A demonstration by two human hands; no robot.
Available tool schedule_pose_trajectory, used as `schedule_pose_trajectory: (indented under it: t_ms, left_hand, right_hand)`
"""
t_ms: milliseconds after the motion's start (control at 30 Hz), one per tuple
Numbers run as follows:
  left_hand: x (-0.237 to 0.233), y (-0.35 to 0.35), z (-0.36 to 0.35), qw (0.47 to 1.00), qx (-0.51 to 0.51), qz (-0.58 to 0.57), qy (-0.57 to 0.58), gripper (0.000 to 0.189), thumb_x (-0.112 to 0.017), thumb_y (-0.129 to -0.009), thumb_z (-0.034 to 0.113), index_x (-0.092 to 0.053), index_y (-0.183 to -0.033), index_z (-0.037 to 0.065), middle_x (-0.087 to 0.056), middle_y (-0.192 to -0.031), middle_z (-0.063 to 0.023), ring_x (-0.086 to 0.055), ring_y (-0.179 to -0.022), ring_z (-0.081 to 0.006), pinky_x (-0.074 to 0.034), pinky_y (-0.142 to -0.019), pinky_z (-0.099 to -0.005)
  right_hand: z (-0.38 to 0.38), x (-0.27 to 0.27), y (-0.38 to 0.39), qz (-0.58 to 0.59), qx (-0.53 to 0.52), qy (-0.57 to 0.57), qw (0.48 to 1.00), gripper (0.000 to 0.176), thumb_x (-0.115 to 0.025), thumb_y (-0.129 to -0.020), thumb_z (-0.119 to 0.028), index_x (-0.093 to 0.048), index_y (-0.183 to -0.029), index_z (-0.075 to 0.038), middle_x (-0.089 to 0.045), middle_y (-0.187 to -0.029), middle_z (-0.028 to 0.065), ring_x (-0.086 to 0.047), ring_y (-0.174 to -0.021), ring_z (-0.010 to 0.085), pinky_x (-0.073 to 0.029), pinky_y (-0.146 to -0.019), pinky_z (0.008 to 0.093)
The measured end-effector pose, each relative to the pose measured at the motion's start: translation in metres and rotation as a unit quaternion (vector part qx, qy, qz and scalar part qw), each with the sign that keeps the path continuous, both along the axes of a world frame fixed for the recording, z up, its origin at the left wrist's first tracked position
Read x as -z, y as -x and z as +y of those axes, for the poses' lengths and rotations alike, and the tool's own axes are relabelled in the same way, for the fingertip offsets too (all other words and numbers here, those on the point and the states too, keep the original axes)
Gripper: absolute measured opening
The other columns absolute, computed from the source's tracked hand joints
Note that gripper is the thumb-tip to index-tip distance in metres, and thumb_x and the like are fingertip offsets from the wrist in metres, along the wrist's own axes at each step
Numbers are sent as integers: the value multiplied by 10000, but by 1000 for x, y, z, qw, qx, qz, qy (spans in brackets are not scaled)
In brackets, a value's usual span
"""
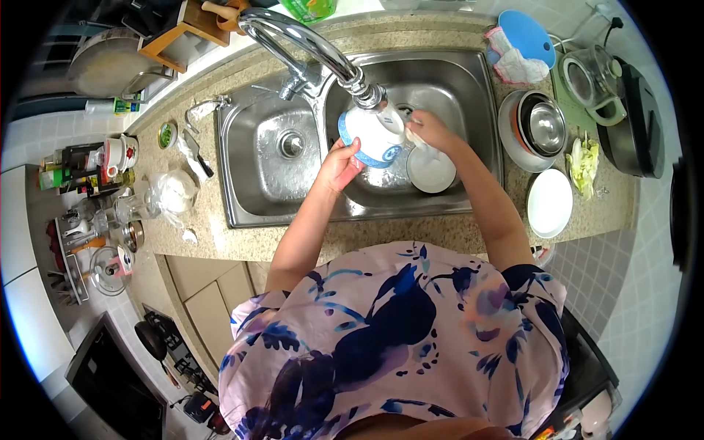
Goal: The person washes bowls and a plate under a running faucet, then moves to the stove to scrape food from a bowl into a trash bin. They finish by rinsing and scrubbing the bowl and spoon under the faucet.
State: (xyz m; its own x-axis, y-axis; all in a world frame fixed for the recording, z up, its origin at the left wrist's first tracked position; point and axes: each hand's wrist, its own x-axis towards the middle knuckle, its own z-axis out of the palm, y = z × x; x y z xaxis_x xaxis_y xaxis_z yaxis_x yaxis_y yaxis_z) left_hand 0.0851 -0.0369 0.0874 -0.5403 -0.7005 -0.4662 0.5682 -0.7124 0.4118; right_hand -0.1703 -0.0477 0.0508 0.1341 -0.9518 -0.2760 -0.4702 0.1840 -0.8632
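Observation:
My left hand (341, 166) grips a white bowl with a blue patterned band (372, 137) by its side, thumb on the band. The bowl is tipped over under the faucet spout (369, 95), its foot turned toward my right hand. My right hand (433, 132), fingers closed, holds a whitish cloth (416, 141) close beside the bowl's foot. Below the cloth, a white dish (431, 173) lies in the right sink basin (466, 95), partly overlapped by the cloth.
Stacked metal bowls (546, 128), a white plate (550, 204) and leafy vegetables (584, 167) stand right of the sink. A blue board (534, 37) with a pink-edged cloth (517, 62) lies behind them. A knife (198, 155) rests left of the left basin (264, 169).

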Motion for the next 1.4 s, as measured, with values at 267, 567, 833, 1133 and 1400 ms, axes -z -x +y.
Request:
schedule_pose_trajectory:
  t_ms: [267, 567, 833, 1133, 1400]
  left_hand:
    - [-21, 26, -21, 995, 17, -48, 84, 292, -550, -831, -27, -530, -1118, 23, -585, -1112, -90, -561, -1045, -214, -455, -901, -354]
    - [-28, 36, -18, 948, 180, -183, 189, 288, -628, -739, -60, -583, -1006, 36, -623, -885, 0, -571, -769, -74, -442, -650, -216]
    - [-45, 23, -10, 975, 179, -17, 132, 453, -630, -733, -72, -515, -1160, 26, -607, -1082, -83, -581, -1003, -195, -451, -892, -329]
    - [-12, 50, -18, 994, -78, 75, 27, 461, -535, -779, -108, -452, -1207, 43, -525, -1188, -128, -490, -1139, -270, -363, -1016, -432]
    - [-5, 34, -7, 987, -22, -129, 91, 405, -509, -798, -97, -483, -1172, 55, -568, -1120, -76, -566, -1010, -183, -473, -868, -314]
  right_hand:
    - [4, -76, -22, -320, 123, -40, 938, 205, -566, -878, -256, -579, -870, -52, -551, -758, -22, -512, -694, 53, -424, -563, 240]
    - [-30, -85, -77, 146, 107, 233, 955, 428, -686, -693, -355, -612, -973, -40, -628, -887, 175, -627, -755, 330, -498, -664, 387]
    - [-67, 14, 0, -375, 78, -220, 897, 387, -570, -843, -312, -582, -1071, -1, -645, -959, 111, -639, -831, 222, -514, -698, 359]
    - [6, 26, -77, -461, 521, 3, 718, 275, -434, -929, -237, -471, -977, 31, -569, -895, 158, -584, -810, 280, -471, -746, 393]
    - [20, -50, -120, 150, 251, 251, 923, 224, -547, -829, -248, -502, -897, -40, -507, -896, 151, -526, -799, 389, -432, -707, 453]
